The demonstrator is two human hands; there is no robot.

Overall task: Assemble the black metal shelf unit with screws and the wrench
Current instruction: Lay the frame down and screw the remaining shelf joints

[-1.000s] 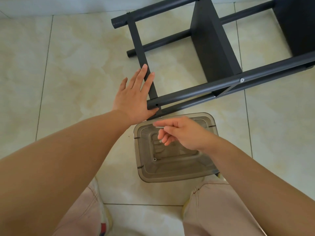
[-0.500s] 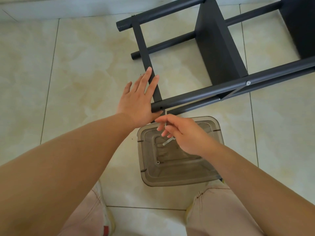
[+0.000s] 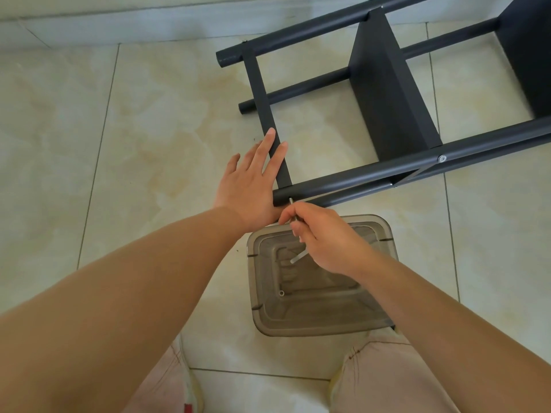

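Black shelf frame braced by left hand; right hand seemingly seats wrench.

There is only one view, from a camera on the person's head, so nothing is shared with a second angle. It looks forward and steeply down at the tiled floor, close enough that both forearms run in from the bottom edge and fill the lower half. The wide lens bends the tile joints and stretches the arms near the corners. The person's knees sit at the very bottom edge, directly under the lens. The left hand and right hand meet near the centre. The wall skirting runs along the top edge, marking the far limit of the floor.
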